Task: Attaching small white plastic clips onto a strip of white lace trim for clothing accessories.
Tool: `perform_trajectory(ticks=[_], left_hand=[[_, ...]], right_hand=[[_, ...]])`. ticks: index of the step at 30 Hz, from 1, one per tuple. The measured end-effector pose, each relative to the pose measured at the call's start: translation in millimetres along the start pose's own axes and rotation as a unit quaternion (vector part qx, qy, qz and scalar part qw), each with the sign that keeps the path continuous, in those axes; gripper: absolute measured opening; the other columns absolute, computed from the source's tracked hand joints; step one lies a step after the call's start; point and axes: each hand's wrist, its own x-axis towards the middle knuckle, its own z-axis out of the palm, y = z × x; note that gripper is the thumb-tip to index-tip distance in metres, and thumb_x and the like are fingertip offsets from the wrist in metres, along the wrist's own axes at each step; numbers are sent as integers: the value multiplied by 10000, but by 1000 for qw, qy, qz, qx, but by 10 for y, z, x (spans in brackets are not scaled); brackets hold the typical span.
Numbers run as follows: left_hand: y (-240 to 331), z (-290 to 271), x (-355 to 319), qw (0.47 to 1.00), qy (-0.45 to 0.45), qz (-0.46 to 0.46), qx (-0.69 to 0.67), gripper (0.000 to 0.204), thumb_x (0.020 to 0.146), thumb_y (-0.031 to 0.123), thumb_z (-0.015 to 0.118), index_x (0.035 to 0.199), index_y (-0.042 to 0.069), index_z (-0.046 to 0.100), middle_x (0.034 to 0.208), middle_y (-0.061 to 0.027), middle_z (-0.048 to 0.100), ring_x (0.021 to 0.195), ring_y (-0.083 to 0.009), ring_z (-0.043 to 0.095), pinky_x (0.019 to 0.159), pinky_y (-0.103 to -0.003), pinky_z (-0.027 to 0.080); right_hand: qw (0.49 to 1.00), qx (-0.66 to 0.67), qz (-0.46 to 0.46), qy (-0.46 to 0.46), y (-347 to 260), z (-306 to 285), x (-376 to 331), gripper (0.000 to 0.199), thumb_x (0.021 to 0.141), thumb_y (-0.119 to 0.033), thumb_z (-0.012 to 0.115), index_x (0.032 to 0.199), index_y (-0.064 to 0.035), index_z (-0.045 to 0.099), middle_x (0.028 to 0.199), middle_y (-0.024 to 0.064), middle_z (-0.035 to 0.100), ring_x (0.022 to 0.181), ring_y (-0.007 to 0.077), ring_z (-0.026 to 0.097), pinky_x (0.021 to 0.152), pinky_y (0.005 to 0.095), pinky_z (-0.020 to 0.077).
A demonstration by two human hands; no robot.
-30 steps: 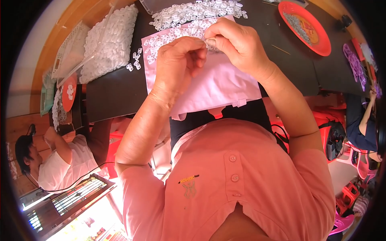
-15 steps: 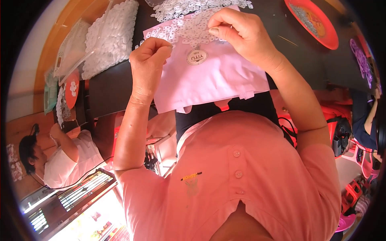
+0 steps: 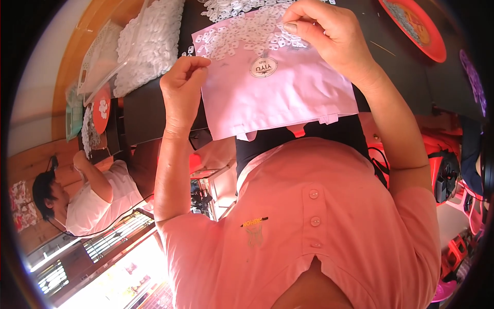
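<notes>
- Head view: your left hand (image 3: 182, 82) pinches the pink cloth bag's (image 3: 278, 92) left edge.
- Your right hand (image 3: 329, 36) pinches small white plastic pieces (image 3: 247, 36) heaped on it.
- Far right, a round red tray (image 3: 437, 49) sits on the dark desk (image 3: 149, 108).

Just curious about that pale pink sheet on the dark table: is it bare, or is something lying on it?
Covered in part: small white plastic pieces lie scattered over the far half of the pale pink sheet; the near half is bare.

Small plastic pieces (image 3: 247, 36) lie on the cloth (image 3: 278, 92); tray (image 3: 414, 28) right of it.
</notes>
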Motion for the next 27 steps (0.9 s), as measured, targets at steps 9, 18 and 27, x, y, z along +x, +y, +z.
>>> perform_trajectory(ticks=[9,18,27], left_hand=[[254,321,9,901,10,289,324,156,722,16,676,862,85,669,811,-62,566,819,-268,587,644,-377,507],[457,1021,224,882,-77,365,287,98,771,30,642,862,67,633,828,-100,574,768,-306,596,673,-390,502],[463,1028,294,866,-105,383,303,93,768,34,648,851,58,614,836,-90,581,771,-298,606,643,-386,511]], right_hand=[[952,-185,227,-83,-387,-115,199,49,816,11,629,843,2,590,719,117,614,630,217,622,564,311,469],[984,-152,98,-4,-244,-143,131,30,802,12,613,815,-3,590,702,125,616,627,229,625,561,320,468],[956,-203,211,-27,-363,-155,178,53,795,-23,620,777,-24,570,686,148,607,632,308,639,550,365,477]])
